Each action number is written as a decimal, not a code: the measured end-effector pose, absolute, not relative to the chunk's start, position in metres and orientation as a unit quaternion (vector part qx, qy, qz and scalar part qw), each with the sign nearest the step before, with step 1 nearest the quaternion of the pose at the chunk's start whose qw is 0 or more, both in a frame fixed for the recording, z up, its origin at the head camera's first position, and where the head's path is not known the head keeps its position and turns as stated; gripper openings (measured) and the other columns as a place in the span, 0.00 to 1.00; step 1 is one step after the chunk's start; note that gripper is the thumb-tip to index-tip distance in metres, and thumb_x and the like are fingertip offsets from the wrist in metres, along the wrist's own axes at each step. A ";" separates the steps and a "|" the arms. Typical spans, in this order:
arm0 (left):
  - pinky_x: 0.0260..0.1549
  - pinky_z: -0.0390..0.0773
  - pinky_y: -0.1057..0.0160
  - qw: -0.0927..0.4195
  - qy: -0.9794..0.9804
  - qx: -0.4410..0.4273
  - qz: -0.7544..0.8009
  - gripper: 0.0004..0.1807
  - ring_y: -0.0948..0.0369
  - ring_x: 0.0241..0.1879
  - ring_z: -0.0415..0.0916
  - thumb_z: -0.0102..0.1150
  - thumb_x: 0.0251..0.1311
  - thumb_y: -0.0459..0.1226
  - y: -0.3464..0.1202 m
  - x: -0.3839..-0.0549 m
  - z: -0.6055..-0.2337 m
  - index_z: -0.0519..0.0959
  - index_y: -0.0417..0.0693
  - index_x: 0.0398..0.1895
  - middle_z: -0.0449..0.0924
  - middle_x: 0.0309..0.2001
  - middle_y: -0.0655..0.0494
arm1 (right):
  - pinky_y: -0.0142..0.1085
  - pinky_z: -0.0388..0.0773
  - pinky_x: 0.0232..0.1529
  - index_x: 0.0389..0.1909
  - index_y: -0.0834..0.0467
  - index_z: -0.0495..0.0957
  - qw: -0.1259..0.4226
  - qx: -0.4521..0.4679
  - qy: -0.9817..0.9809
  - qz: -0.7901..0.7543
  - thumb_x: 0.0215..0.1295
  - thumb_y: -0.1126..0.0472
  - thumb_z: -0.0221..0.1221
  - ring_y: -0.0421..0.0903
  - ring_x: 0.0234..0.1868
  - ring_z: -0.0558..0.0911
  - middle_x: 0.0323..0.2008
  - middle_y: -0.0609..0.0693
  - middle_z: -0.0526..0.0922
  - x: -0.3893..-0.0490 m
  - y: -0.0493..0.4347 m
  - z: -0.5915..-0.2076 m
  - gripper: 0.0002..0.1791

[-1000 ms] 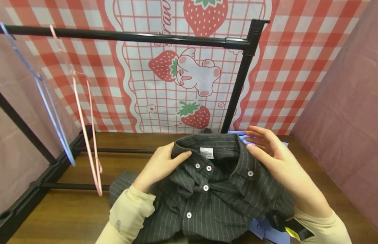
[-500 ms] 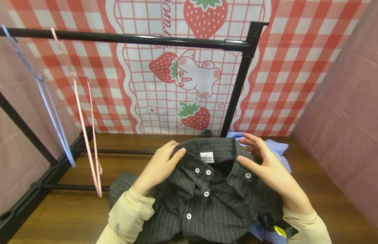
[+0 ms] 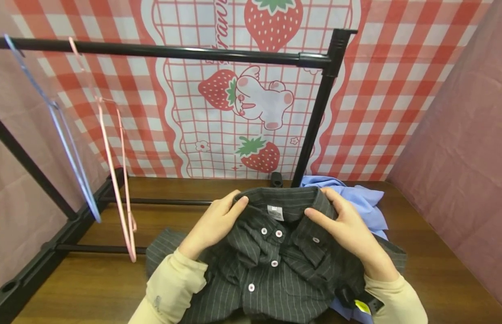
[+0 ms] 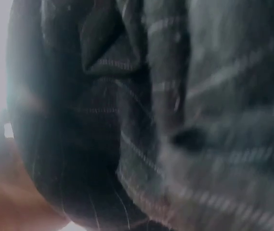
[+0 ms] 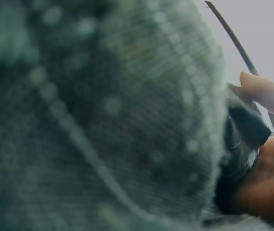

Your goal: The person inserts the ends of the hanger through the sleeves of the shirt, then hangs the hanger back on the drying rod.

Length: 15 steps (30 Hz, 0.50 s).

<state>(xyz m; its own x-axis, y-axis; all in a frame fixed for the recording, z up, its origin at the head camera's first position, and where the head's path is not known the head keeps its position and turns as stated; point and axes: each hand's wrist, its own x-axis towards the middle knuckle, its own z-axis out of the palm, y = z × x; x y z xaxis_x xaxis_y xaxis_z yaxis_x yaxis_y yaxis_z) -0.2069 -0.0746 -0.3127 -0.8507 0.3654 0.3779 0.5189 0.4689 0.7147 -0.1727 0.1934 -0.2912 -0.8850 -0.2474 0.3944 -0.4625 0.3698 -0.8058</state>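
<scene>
A dark grey pinstriped shirt (image 3: 293, 279) with white buttons and a white neck label (image 3: 275, 212) lies front up, its collar raised toward the back. On the left side of the collar, my left hand (image 3: 212, 225) pinches the cloth between thumb and fingers. My right hand (image 3: 350, 229) grips the opposite side, thumb over the front of the collar and fingers behind it. Blurred shirt cloth (image 4: 93, 120) fills most of the left wrist view. In the right wrist view, my right hand (image 5: 267, 168) shows at the edge, holding dark cloth.
Behind and under the shirt on the right lies light blue cloth (image 3: 356, 200). A black clothes rack (image 3: 186, 50) spans the left and middle, with a blue hanger (image 3: 70, 148) and a pink hanger (image 3: 113, 180) on its bar. The wooden table (image 3: 441, 279) meets a checked backdrop.
My right hand has moved left and inward from near the blue cloth and taken hold of the collar's right side. The left hand keeps its place on the collar.
</scene>
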 end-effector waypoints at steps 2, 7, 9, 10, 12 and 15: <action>0.38 0.73 0.61 0.074 -0.864 -0.236 -0.439 0.16 0.64 0.31 0.71 0.37 0.68 0.50 -0.072 -0.206 -0.313 0.73 0.52 0.40 0.74 0.27 0.60 | 0.33 0.77 0.28 0.45 0.59 0.71 0.123 0.226 -0.810 0.528 0.60 0.65 0.57 0.37 0.29 0.77 0.33 0.48 0.76 -0.172 0.192 -0.292 0.12; 0.37 0.72 0.60 0.045 -0.888 -0.235 -0.394 0.11 0.62 0.31 0.70 0.39 0.63 0.38 -0.071 -0.202 -0.312 0.73 0.51 0.42 0.75 0.30 0.59 | 0.29 0.74 0.26 0.40 0.61 0.75 0.203 0.228 -0.799 0.518 0.57 0.69 0.59 0.34 0.27 0.75 0.31 0.41 0.77 -0.174 0.190 -0.292 0.09; 0.36 0.71 0.61 0.037 -0.894 -0.255 -0.366 0.12 0.63 0.32 0.70 0.39 0.59 0.34 -0.074 -0.202 -0.310 0.72 0.52 0.42 0.76 0.32 0.60 | 0.28 0.74 0.24 0.39 0.63 0.76 0.224 0.229 -0.797 0.512 0.56 0.71 0.59 0.33 0.25 0.76 0.31 0.39 0.77 -0.175 0.190 -0.293 0.09; 0.36 0.71 0.62 0.035 -0.895 -0.265 -0.358 0.13 0.63 0.32 0.70 0.39 0.58 0.32 -0.076 -0.202 -0.309 0.72 0.52 0.42 0.76 0.33 0.59 | 0.28 0.74 0.23 0.39 0.63 0.76 0.233 0.225 -0.798 0.509 0.55 0.71 0.60 0.33 0.25 0.76 0.30 0.39 0.78 -0.176 0.190 -0.293 0.09; 0.33 0.71 0.62 0.030 -0.892 -0.271 -0.359 0.15 0.63 0.27 0.68 0.38 0.58 0.31 -0.079 -0.202 -0.307 0.73 0.51 0.44 0.77 0.33 0.59 | 0.28 0.74 0.23 0.38 0.63 0.77 0.245 0.212 -0.802 0.502 0.55 0.70 0.60 0.33 0.23 0.76 0.29 0.38 0.78 -0.177 0.191 -0.293 0.09; 0.31 0.71 0.63 0.043 -0.877 -0.253 -0.405 0.15 0.64 0.25 0.68 0.39 0.60 0.31 -0.084 -0.203 -0.304 0.75 0.51 0.44 0.79 0.35 0.58 | 0.28 0.74 0.22 0.36 0.61 0.78 0.250 0.184 -0.808 0.501 0.56 0.68 0.61 0.34 0.22 0.75 0.27 0.39 0.78 -0.178 0.191 -0.293 0.07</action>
<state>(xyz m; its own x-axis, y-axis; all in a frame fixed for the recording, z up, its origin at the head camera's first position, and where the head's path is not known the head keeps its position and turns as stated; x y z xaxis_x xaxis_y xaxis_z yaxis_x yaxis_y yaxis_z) -0.2029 -0.0840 -0.3038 -0.8685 0.4088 0.2803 0.4784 0.5434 0.6898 -0.1784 0.1907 -0.2932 -0.8075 -0.0465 0.5880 -0.5476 0.4297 -0.7180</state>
